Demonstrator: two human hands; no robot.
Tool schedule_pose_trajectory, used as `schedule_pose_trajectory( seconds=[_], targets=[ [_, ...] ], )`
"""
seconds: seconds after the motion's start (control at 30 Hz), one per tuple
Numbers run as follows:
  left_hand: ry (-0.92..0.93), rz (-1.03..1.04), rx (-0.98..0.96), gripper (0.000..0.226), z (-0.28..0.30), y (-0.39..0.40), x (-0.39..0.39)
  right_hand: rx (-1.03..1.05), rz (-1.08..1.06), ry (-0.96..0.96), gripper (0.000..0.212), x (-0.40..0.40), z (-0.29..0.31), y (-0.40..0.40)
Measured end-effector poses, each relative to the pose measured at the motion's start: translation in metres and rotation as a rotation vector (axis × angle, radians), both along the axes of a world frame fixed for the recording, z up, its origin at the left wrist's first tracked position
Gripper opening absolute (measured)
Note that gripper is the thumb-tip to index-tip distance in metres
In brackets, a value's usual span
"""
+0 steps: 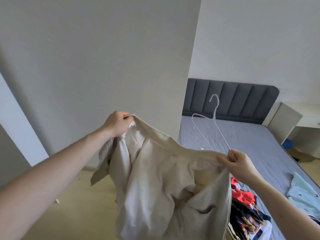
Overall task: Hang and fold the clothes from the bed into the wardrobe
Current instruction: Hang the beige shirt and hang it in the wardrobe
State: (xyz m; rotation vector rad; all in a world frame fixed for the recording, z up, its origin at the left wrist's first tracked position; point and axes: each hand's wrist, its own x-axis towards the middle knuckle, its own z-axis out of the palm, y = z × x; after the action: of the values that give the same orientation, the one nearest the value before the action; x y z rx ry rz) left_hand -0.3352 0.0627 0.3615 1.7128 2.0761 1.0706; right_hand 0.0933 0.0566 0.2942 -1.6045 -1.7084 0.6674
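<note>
Hands are holding jacket (166, 179) mid-frame: left hand (116, 124) pinching collar, right hand (238, 161) clamping hem plus hanger (210, 122). Soft, floppy, probably light; best gripping shoulders.

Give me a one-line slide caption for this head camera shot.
Both hands hold a beige jacket open; the right hand also grips a white hanger.

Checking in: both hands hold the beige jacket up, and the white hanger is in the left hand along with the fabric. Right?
Not quite. The head view shows the white hanger in the right hand, whose grip pinches it together with the beige jacket. The left hand holds only the jacket's other edge.
</note>
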Motion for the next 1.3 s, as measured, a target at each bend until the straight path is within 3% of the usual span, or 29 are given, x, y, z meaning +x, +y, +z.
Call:
schedule_pose_trajectory(
  seconds=[0.17, 0.3, 0.4, 0.77, 1.03, 1.3],
  targets=[
    [0.067, -0.029, -0.006, 0.036, 0.025, 0.018, 0.006, 0.030, 0.041, -0.076, 0.054, -0.010, 0.014, -0.004],
    [0.216, -0.082, -0.052, 0.035, 0.016, 0.027, 0.010, 0.073, 0.179, -0.052, 0.032, -0.014, 0.027, -0.015],
    [0.276, -0.083, -0.079, 0.038, 0.004, 0.029, 0.006, 0.139, 0.199, 0.020, 0.027, -0.016, 0.033, -0.023],
    [0.309, 0.058, -0.100, 0.038, -0.002, 0.033, -0.040, 0.188, 0.207, 0.008, 0.036, -0.024, 0.037, -0.021],
    [0.345, 0.030, 0.008, 0.042, 0.030, 0.025, -0.047, 0.262, 0.180, 0.005, 0.037, -0.064, 0.032, -0.008],
    [0.401, 0.134, 0.070, 0.040, 0.064, 0.012, -0.080, 0.281, 0.199, 0.087, 0.036, -0.069, 0.040, -0.003]
  ],
)
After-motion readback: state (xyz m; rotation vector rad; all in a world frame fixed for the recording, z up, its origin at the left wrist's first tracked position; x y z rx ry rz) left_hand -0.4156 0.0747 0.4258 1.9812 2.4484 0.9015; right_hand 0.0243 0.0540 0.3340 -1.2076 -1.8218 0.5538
